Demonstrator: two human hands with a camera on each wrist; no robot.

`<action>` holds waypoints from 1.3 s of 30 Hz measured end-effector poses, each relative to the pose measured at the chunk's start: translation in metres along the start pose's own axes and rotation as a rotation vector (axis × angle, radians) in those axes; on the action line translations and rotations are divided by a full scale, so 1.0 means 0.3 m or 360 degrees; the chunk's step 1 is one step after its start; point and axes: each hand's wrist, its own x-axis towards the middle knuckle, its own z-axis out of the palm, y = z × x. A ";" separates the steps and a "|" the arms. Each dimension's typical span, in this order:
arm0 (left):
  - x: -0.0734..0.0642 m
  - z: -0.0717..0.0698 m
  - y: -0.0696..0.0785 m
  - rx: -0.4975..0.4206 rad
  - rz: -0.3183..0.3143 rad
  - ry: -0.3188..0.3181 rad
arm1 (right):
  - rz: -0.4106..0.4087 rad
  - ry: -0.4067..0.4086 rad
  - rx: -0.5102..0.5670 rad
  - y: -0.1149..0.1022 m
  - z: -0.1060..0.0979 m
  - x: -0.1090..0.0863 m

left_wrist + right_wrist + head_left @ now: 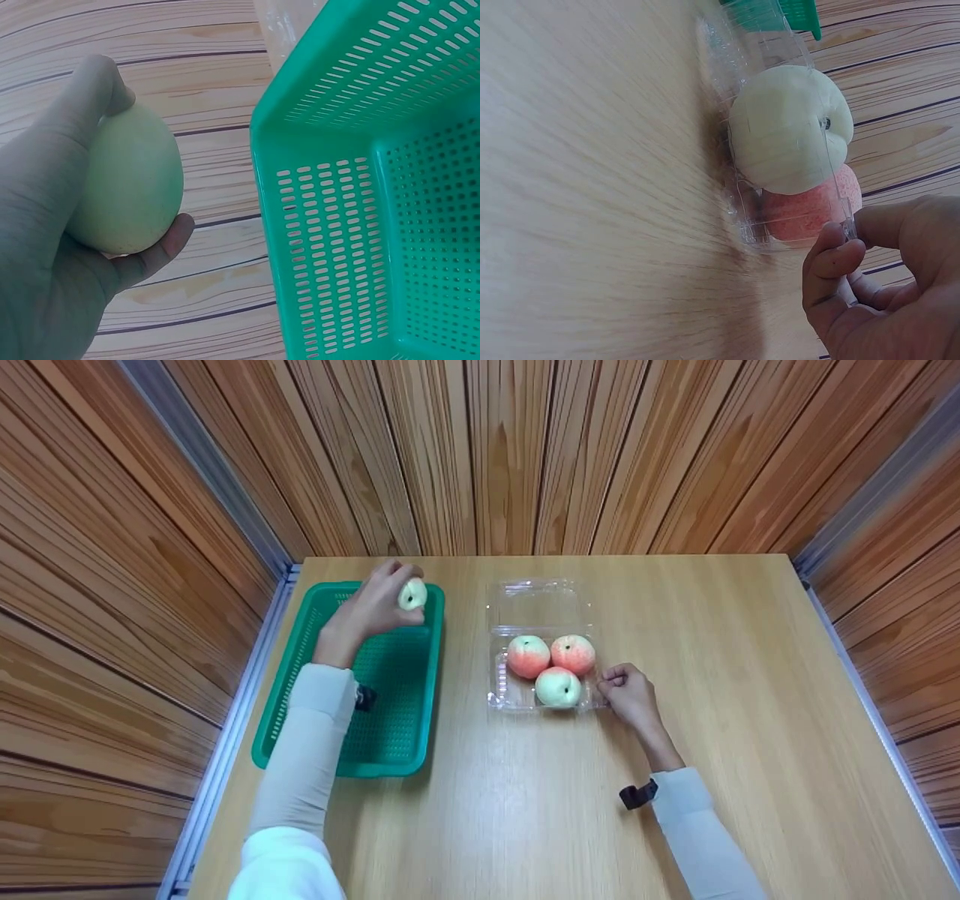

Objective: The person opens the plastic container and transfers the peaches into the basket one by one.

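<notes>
My left hand (381,604) grips a pale peach (412,594) above the far end of the green basket (433,705). In the left wrist view, thumb and fingers wrap around that peach (139,184), beside the basket wall (330,247). With curled fingers, my right hand (628,695) pinches the right edge of a clear plastic clamshell box (510,701), whose lid (538,600) lies folded back. Inside the box sit three peaches: two pink-and-cream ones (528,657) at the back and a paler one (557,688) in front. The right wrist view shows fingertips on the rim (846,217).
The wooden table (712,660) carries the basket at left and the box near its middle. Wood-panelled walls (510,457) with metal corner posts enclose the back and both sides. Dark wrist cameras (637,795) are strapped at the sleeves.
</notes>
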 end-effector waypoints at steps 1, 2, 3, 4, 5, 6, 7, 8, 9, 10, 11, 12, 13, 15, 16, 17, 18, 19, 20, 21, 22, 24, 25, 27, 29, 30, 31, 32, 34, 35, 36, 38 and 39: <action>0.000 0.000 -0.002 0.0002 -0.0002 0.0000 | 0.0002 -0.0002 0.0002 0.000 0.000 0.000; -0.001 0.000 -0.005 0.0004 -0.0007 -0.0003 | 0.0000 -0.0005 0.0003 0.000 0.000 0.000; -0.001 0.002 -0.008 0.0008 -0.0010 -0.0007 | -0.0001 -0.0006 0.0003 0.000 0.001 0.001; -0.001 0.003 -0.011 0.0013 -0.0015 -0.0011 | 0.0002 -0.0007 0.0005 0.000 0.001 0.000; -0.002 0.004 -0.014 0.0021 -0.0020 -0.0014 | 0.0009 -0.0009 0.0006 0.000 0.001 0.000; -0.002 0.005 -0.017 0.0024 -0.0026 -0.0019 | 0.0016 -0.0014 0.0005 -0.001 0.000 -0.001; -0.003 0.005 -0.020 0.0025 -0.0035 -0.0024 | 0.0023 -0.0018 0.0004 -0.001 0.000 -0.001; -0.004 0.006 -0.022 0.0023 -0.0048 -0.0029 | 0.0029 -0.0018 0.0003 -0.001 0.000 -0.001; -0.004 0.007 -0.025 0.0021 -0.0058 -0.0033 | 0.0037 -0.0018 0.0003 -0.002 0.000 -0.001; -0.006 0.007 -0.027 0.0015 -0.0071 -0.0037 | 0.0044 -0.0021 0.0003 -0.003 0.000 -0.002; -0.006 0.008 -0.029 0.0010 -0.0083 -0.0041 | 0.0048 -0.0023 0.0004 -0.004 -0.001 -0.002; -0.006 0.009 -0.031 0.0001 -0.0094 -0.0045 | 0.0047 -0.0022 0.0006 -0.004 -0.001 -0.002; -0.006 0.009 -0.033 -0.0006 -0.0103 -0.0049 | 0.0047 -0.0021 0.0009 -0.005 -0.001 -0.002; -0.005 0.011 -0.037 -0.0019 -0.0114 -0.0055 | 0.0040 -0.0022 0.0014 -0.004 -0.001 -0.003; -0.005 0.012 -0.039 -0.0024 -0.0119 -0.0057 | 0.0035 -0.0023 0.0017 -0.004 -0.002 -0.002; -0.004 0.013 -0.042 -0.0026 -0.0120 -0.0059 | 0.0030 -0.0021 0.0019 -0.003 -0.002 -0.002; -0.004 0.015 -0.045 -0.0026 -0.0123 -0.0060 | 0.0025 -0.0020 0.0018 -0.003 -0.002 -0.002; -0.005 0.017 -0.049 -0.0026 -0.0128 -0.0064 | 0.0021 -0.0020 0.0017 -0.002 -0.002 -0.002; -0.006 0.019 -0.052 -0.0028 -0.0140 -0.0067 | 0.0013 -0.0018 0.0012 -0.001 -0.002 -0.002; -0.007 0.020 -0.056 -0.0030 -0.0151 -0.0072 | 0.0007 -0.0014 0.0006 -0.001 -0.003 -0.001; -0.008 0.022 -0.060 -0.0032 -0.0162 -0.0076 | 0.0001 -0.0013 0.0000 -0.001 -0.003 -0.001; -0.011 0.026 -0.067 -0.0040 -0.0181 -0.0084 | -0.0002 -0.0011 -0.0011 -0.001 -0.003 -0.001; -0.012 0.027 -0.071 -0.0045 -0.0188 -0.0085 | -0.0004 -0.0009 -0.0015 -0.002 -0.003 0.000; -0.014 0.031 -0.078 -0.0050 -0.0192 -0.0083 | -0.0004 -0.0004 -0.0022 -0.003 -0.003 0.001; -0.015 0.035 -0.086 -0.0052 -0.0189 -0.0078 | 0.0005 -0.0006 -0.0020 -0.005 -0.003 0.002; -0.016 0.038 -0.090 -0.0052 -0.0190 -0.0077 | 0.0009 -0.0011 -0.0021 -0.005 -0.003 0.002; -0.017 0.040 -0.093 -0.0054 -0.0192 -0.0078 | 0.0014 -0.0013 -0.0021 -0.006 -0.003 0.002; -0.019 0.043 -0.096 -0.0058 -0.0195 -0.0081 | 0.0020 -0.0015 -0.0021 -0.007 -0.003 0.001; -0.023 0.047 -0.101 -0.0065 -0.0199 -0.0091 | 0.0031 -0.0021 -0.0018 -0.007 -0.002 0.000; -0.025 0.049 -0.102 -0.0070 -0.0203 -0.0097 | 0.0037 -0.0027 -0.0013 -0.007 -0.002 0.000; -0.026 0.052 -0.104 -0.0075 -0.0204 -0.0101 | 0.0040 -0.0029 -0.0009 -0.007 -0.002 -0.001; -0.027 0.057 -0.107 -0.0078 -0.0206 -0.0105 | 0.0048 -0.0033 0.0005 -0.006 -0.001 -0.002; -0.027 0.059 -0.109 -0.0077 -0.0206 -0.0107 | 0.0051 -0.0038 0.0012 -0.006 -0.001 -0.003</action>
